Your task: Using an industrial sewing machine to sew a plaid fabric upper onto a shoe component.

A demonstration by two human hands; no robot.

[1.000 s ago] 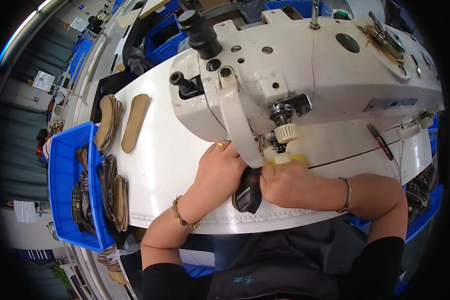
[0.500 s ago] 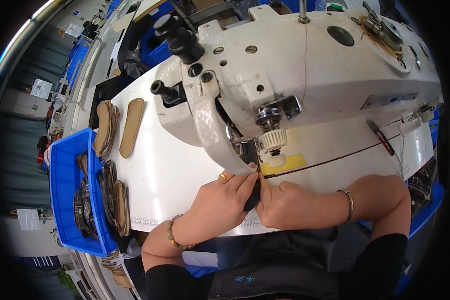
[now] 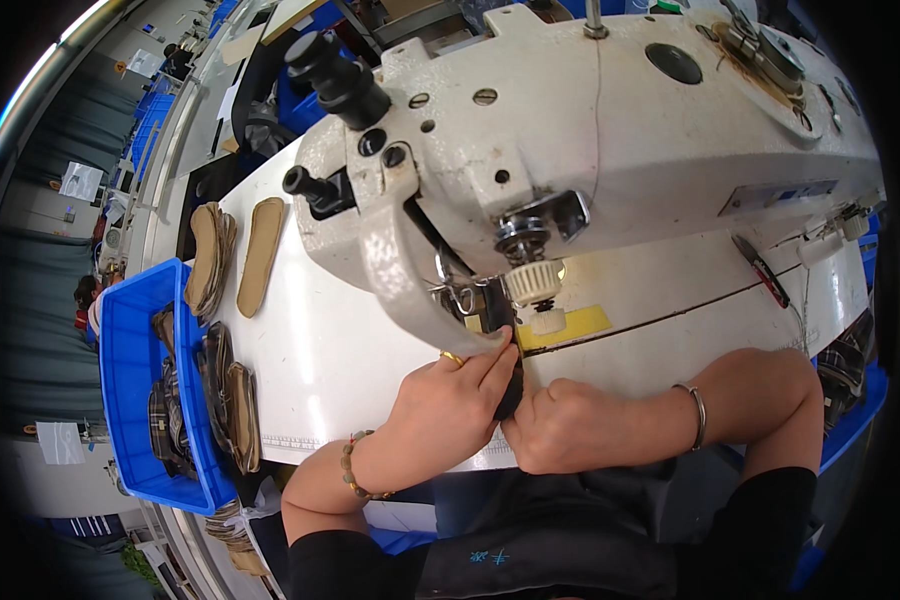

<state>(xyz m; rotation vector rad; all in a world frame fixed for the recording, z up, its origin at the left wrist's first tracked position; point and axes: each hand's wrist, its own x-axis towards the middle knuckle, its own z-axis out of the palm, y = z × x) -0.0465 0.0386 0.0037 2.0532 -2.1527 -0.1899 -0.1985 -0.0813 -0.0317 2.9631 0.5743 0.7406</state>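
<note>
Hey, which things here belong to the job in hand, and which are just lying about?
In use:
- dark fabric piece, left hand and right hand at it
- white sewing machine

Lying about, seemingly:
- red-and-black tool
- lone tan piece
- blue bin (possibly related)

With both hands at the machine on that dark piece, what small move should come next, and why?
I'd probably ease the dark piece slightly away from the person, under the head of the sewing machine. The left hand has its fingertips on it close to the stitching area, and the right hand is curled at its near end, so both seem placed to guide it straight.
</note>
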